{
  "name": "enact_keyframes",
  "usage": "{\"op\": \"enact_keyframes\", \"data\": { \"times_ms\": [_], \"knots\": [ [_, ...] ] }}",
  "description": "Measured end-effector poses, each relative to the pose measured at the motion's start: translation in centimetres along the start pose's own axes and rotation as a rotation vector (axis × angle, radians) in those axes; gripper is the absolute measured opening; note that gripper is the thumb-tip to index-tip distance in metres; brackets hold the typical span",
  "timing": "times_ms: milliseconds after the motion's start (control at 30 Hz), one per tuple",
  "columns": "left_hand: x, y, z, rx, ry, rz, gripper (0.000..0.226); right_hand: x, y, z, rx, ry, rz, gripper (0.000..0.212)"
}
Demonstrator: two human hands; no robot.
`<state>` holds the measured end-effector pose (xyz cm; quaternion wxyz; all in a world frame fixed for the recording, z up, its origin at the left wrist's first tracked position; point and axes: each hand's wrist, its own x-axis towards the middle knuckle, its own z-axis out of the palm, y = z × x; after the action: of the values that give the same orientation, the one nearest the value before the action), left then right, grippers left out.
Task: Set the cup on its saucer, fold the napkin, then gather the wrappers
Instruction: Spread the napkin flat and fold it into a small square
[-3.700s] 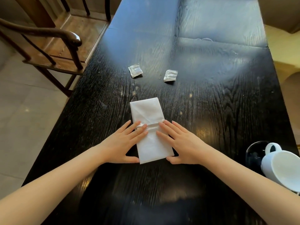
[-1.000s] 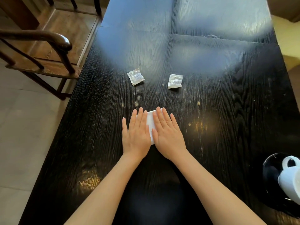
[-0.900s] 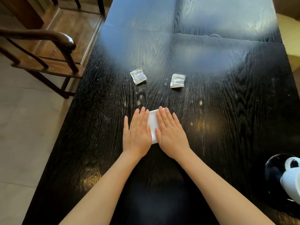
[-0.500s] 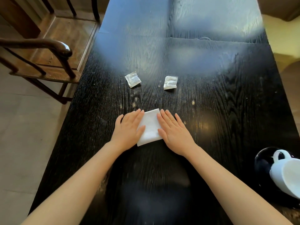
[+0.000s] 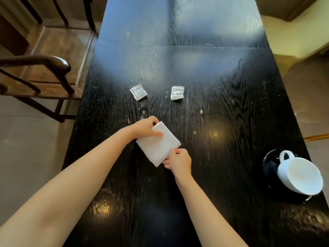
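The folded white napkin (image 5: pixel 158 143) lies at a slant in the middle of the black table (image 5: pixel 231 113). My left hand (image 5: pixel 146 128) grips its far left corner, thumb on top. My right hand (image 5: pixel 179 160) pinches its near right edge. Beyond the napkin lie two small clear wrappers, one on the left (image 5: pixel 138 92) and one on the right (image 5: pixel 177 93), a hand's width apart. At the near right, the white cup (image 5: pixel 299 174) sits on the black saucer (image 5: pixel 268 163), handle pointing away from me.
A dark wooden armchair (image 5: pixel 53 68) stands close to the table's left edge. Tiled floor runs along the left. A cream seat (image 5: pixel 293 32) is off the far right corner. The saucer sits near the table's right edge.
The napkin went from a long strip to a small folded rectangle. My hands, flat on it before, now grip opposite corners, and it has turned to a slant.
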<state>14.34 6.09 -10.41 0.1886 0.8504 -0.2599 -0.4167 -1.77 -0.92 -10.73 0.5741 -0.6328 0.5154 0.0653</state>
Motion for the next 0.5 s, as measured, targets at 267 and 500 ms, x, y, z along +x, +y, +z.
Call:
{"op": "enact_keyframes", "data": {
  "times_ms": [267,500],
  "knots": [
    [-2.5,-2.6,1.0,-0.857,0.044,-0.048,0.037,-0.4,-0.2,-0.8,-0.036,-0.232,-0.350,0.080],
    [-3.1,-3.5,2.1,-1.228,0.090,0.002,0.056,-0.3,-1.2,-0.5,-0.109,-0.250,-0.522,0.080]
  ]
}}
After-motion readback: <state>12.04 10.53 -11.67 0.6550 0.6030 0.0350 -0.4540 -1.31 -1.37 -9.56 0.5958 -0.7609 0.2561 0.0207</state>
